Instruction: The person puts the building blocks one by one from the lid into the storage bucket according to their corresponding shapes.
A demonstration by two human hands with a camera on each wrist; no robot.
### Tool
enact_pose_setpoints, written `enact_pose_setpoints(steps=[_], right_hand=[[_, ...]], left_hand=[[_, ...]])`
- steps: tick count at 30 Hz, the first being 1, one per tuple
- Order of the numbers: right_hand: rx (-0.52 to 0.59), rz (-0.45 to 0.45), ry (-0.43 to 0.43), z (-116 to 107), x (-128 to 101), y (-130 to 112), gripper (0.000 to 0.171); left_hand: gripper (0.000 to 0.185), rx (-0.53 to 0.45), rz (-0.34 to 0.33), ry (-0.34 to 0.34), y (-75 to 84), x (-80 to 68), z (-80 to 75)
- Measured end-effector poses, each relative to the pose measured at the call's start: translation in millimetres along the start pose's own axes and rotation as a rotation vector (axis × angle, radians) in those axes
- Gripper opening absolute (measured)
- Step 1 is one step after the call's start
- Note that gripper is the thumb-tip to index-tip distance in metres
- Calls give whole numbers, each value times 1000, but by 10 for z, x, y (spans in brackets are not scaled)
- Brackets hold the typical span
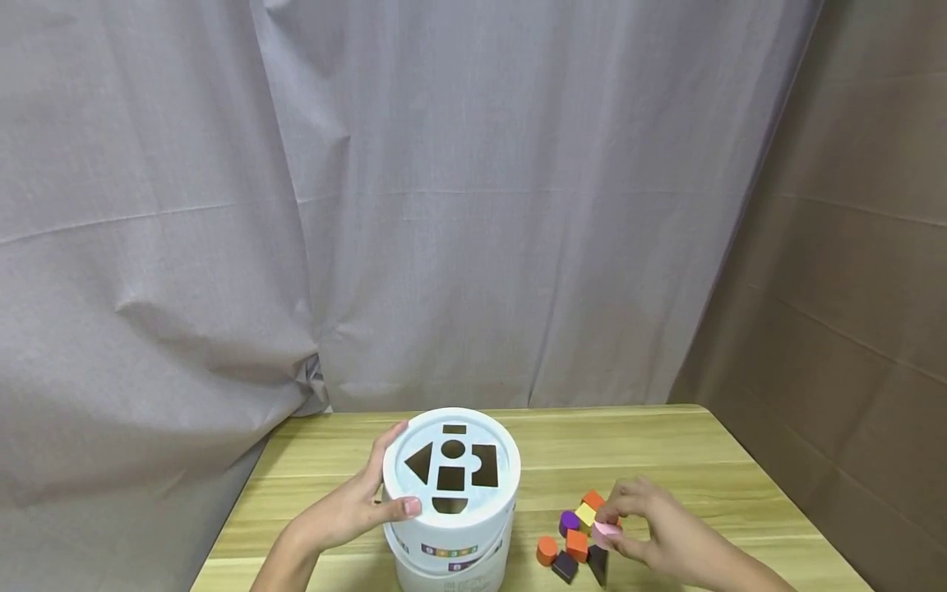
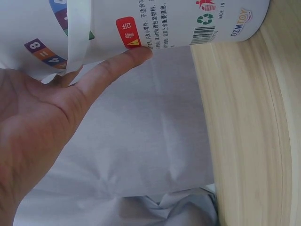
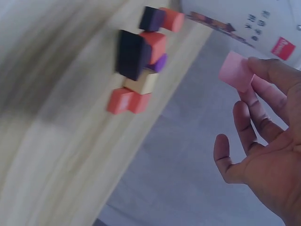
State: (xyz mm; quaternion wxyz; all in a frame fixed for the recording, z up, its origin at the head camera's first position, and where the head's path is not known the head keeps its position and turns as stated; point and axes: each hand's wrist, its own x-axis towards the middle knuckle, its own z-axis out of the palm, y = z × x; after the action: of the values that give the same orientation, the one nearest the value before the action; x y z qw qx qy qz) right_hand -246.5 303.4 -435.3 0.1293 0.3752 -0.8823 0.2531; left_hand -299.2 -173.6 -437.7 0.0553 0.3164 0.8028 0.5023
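A white round bucket [image 1: 450, 526] stands on the wooden table [image 1: 666, 460]; its lid [image 1: 414, 487] has several dark shape cut-outs. My left hand [image 1: 355, 506] grips the bucket at the lid's left rim, thumb on the front edge; in the left wrist view the thumb [image 2: 117, 66] presses on the printed wall of the bucket [image 2: 178, 23]. To the right my right hand [image 1: 644, 526] pinches a pink block [image 1: 607, 532], also the pink block [image 3: 235, 70] held at the fingertips [image 3: 263, 68] in the right wrist view, just above a pile of coloured blocks [image 1: 577, 538].
The pile holds orange, yellow, purple and dark blocks [image 3: 138, 56] close to the bucket's right side. A grey curtain [image 1: 370, 205] hangs behind the table and a brown wall [image 1: 851, 247] stands at the right. Bare tabletop lies behind the bucket and blocks.
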Motion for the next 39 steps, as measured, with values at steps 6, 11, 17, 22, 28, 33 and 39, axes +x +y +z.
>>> enact_pose_setpoints(steps=[6, 11, 17, 22, 28, 33, 39], right_hand=[[-10, -76, 105, -67, 171, -147, 24], [-38, -99, 189, -117, 332, -308, 31], [-23, -114, 251, -162, 503, -461, 37], [-2, -148, 272, -170, 646, -576, 41], [51, -158, 274, -125, 817, -700, 38], [82, -162, 268, -77, 930, -756, 34], [100, -217, 296, -13, 1039, -823, 33]], left_hand=[[116, 2, 10, 2, -5, -1, 0], [115, 5, 14, 6, -8, -6, 2], [115, -11, 19, 2, -4, -12, 1], [115, -10, 12, 1, -8, -9, 2], [116, -3, 16, 1, -16, -6, 6], [116, -1, 23, 1, -19, -3, 9], [116, -6, 27, 4, -28, -5, 11]])
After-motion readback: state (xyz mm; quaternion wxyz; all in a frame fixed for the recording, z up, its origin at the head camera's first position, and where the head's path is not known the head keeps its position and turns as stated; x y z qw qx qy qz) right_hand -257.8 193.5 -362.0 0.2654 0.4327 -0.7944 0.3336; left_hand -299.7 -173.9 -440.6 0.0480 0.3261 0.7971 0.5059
